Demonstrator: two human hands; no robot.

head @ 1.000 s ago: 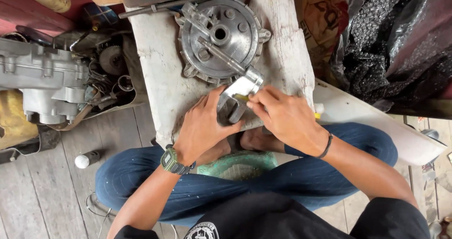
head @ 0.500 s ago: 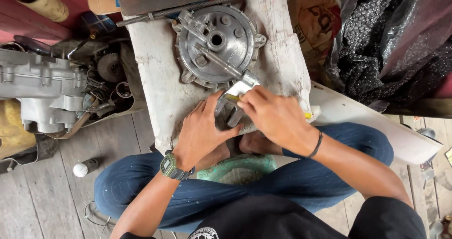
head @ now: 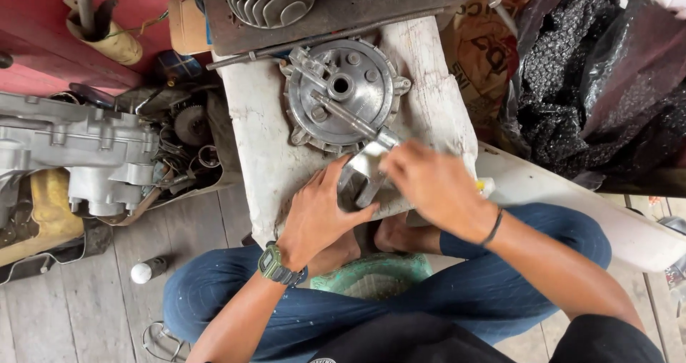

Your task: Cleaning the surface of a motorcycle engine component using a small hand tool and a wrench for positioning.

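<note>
Item: small grey metal bracket (head: 363, 171), forked at its lower end, lying on the white counter (head: 264, 148) near its front edge, just below the round finned metal hub (head: 343, 95).

Handling, as we judge it: cast or machined metal, rigid, dense for its bulk, not fragile. The surface looks dull and possibly oily, so slippery at the flat faces. We would take hold across the body above the fork, where the sides run parallel, not by the prongs.

Left hand (head: 318, 213): palm down on the counter, wrist bent back, fingers spread, index and thumb pressed against the bracket's left side, pinning it. A green wristwatch (head: 274, 263) sits on that wrist.

Right hand (head: 429, 184): comes in from the right, knuckles up, fingers curled over the bracket's upper right end. We cannot tell whether it grips the piece or a small tool, since the fingertips are blurred.

Also present: grey engine casing (head: 78, 148) off the counter's left edge.
</note>
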